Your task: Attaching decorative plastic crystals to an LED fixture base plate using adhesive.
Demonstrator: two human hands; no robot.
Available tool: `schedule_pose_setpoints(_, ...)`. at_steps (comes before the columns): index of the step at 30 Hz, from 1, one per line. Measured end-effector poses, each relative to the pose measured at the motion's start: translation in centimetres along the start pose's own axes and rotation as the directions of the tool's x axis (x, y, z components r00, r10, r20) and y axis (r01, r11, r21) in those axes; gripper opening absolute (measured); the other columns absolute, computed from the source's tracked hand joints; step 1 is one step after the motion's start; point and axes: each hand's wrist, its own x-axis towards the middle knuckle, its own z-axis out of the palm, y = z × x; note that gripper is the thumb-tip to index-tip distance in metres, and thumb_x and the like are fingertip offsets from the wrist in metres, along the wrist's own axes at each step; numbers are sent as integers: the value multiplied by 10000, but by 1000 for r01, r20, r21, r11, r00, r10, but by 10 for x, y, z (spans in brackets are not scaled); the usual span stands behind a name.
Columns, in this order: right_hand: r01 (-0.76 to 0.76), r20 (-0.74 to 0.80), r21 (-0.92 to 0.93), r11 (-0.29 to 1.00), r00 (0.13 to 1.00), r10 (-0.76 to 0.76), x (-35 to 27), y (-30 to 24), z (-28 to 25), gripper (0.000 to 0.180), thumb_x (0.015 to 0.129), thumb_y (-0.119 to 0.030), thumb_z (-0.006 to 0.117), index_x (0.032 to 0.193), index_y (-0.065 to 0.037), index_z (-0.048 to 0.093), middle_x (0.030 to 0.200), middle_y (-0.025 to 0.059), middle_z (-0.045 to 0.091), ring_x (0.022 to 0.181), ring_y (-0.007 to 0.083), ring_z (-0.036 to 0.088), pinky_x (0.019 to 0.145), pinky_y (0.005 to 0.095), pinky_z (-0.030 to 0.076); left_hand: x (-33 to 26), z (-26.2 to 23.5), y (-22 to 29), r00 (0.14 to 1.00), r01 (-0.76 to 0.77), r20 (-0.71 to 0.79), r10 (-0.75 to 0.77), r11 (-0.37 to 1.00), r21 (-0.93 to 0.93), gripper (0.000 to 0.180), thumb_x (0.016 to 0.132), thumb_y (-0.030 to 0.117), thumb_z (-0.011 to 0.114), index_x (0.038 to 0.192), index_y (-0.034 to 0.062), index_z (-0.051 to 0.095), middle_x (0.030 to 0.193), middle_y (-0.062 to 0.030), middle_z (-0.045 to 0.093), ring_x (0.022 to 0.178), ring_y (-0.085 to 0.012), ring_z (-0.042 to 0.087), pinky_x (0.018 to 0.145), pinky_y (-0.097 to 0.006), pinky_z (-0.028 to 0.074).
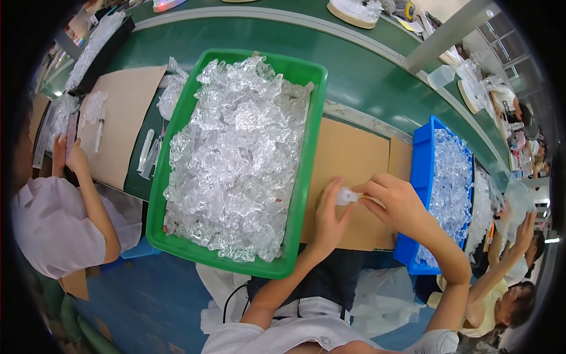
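Note:
Over the brown cardboard sheet [359, 147], both hands meet at a small translucent whitish plastic piece [344, 197]. My left hand [331, 219] holds it between thumb and fingers. From the right, my right hand [394, 202] is closed in a pinch at the piece's narrow end; its fingertips hide the detail there. Just left of my hands stands a big green tray [314, 112] heaped with clear, shiny plastic pieces [242, 141]. On my right a blue bin [422, 141] is filled with smaller clear pieces [449, 183].
At the left, a co-worker [71, 230] handles a pinkish flat object [72, 128] beside another cardboard sheet [127, 112]. Syringes [147, 153] lie between that sheet and the green tray. A metal rail [330, 25] crosses behind. More people [501, 301] sit at the far right.

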Motion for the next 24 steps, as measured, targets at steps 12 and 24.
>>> schedule_pose_setpoints(12,32,108,15,999,994,-33,18,-1,1,234,750,-110,699,975,-73,645,841,92,576,737,269,598,654,357,487,0,1,-7,1000,27,6,-27,998,-48,494,761,-25,666,1232,10,521,1241,-172,541,1164,-319,526,951,-378,437)
schedule_pose_setpoints(24,68,129,-108,992,990,-54,16,-4,7,279,703,-68,709,974,-63,643,894,73,581,766,243,617,622,332,508,0,0,-7,1000,13,-14,-13,1000,-16,505,727,-30,689,1210,14,545,1204,-171,564,1123,-331,548,920,-381,458)
